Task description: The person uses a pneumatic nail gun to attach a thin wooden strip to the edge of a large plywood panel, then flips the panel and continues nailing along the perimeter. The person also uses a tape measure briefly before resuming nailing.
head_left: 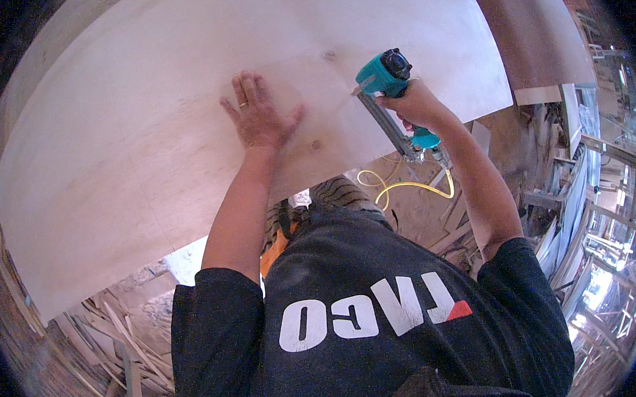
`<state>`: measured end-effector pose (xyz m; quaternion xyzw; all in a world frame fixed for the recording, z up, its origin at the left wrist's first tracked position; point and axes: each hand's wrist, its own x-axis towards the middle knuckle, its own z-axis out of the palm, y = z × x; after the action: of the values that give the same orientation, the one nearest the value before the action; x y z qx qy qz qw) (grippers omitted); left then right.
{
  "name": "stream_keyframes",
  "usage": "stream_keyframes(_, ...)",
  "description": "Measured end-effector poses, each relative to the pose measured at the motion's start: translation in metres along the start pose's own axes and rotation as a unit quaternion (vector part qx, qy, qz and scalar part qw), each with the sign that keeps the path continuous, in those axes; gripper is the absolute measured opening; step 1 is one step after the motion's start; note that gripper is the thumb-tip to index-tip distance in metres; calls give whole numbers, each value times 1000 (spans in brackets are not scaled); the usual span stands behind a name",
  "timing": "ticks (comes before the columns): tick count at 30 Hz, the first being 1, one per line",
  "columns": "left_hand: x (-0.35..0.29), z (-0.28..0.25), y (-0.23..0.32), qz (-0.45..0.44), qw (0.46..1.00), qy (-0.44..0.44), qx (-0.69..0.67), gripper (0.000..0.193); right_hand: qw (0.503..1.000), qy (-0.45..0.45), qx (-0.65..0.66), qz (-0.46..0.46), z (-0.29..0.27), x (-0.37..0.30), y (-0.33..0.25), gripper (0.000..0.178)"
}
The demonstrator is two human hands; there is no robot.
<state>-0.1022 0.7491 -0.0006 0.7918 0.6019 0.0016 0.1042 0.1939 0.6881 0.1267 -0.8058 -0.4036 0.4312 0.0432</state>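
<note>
Teal nail gun (381, 76), yellow hose (409, 183), pale cream plywood sheet (151, 136).
The nail gun wears a black cap (397, 63) and silver-grey magazine (387, 126); faint brownish grain and darker knots (316, 145) mottle the plywood sheet. A panel (531, 29) is reddish brown, the T-shirt (366, 254) black with white lettering (302, 325) and a red accent (460, 309), the trousers (341, 194) banded dark and tan, the ring (243, 104) gold-coloured.

The right hand (416, 106) hid most of the teal nail gun (374, 77), mainly its grip, and the view's top edge cut off the pale board (174, 149).
</note>
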Motion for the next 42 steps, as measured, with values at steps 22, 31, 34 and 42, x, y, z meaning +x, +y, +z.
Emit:
stream_keyframes(22,27,-5,-4,0,999,42,-13,120,999,4,-32,-13,-7,-10,-9,37)
stream_keyframes(31,37,-12,2,-1,1000,23,-16,118,1000,-10,-7,14,-13,-26,-21,36)
stream_keyframes(34,48,-2,3,7,999,38,-13,118,999,-31,5,41,-16,-30,-10,36)
stream_keyframes(42,78,-6,0,6,999,31,-8,120,999,-14,-16,39,-19,-26,-18,33)
